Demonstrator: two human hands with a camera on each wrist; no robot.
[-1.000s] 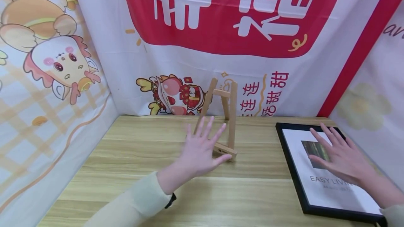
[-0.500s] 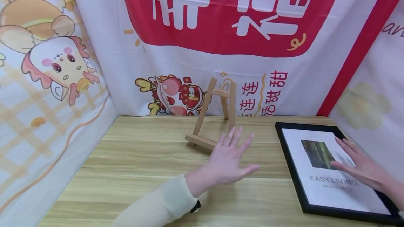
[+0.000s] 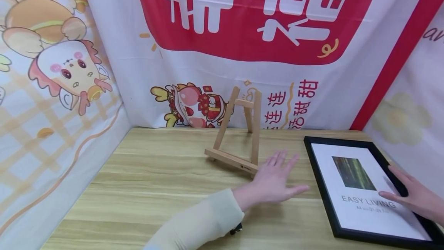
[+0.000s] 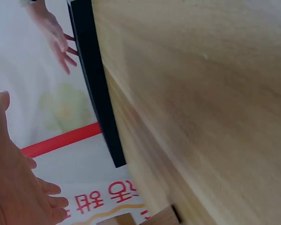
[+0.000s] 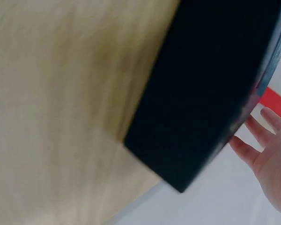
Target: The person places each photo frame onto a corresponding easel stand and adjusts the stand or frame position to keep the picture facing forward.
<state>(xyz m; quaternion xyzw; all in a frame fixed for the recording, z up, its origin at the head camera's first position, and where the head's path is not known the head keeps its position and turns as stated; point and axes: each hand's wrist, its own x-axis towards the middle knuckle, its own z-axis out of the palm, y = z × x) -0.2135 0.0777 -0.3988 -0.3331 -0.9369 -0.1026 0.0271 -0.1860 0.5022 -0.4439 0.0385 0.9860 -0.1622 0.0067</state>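
A black picture frame (image 3: pixel 323 188) lies face up at the table's right side, with a white sheet, a small forest picture and the words "EASY LIVING". Over its right border is my right hand (image 3: pixel 414 196), fingers extended, thumb above the sheet. In the right wrist view, fingertips of the right hand (image 5: pixel 271 159) show right at the edge of the frame (image 5: pixel 201 89). My left hand (image 3: pixel 274 182) is spread, palm down, between the frame and a small wooden easel (image 3: pixel 229 158), holding nothing. It overlaps the right end of the easel's ledge in the head view.
The wood-grain table (image 3: pixel 156 180) is bounded by printed cloth: a back cloth (image 3: pixel 121 61) with red and white lettering, a left cloth (image 3: pixel 21 153) with cartoon figures, and a right cloth (image 3: pixel 409 76) close beside the picture frame.
My left hand has moved right, from in front of the easel to its right side. My right hand has moved right and down to the frame's right border. Easel and frame stay put.
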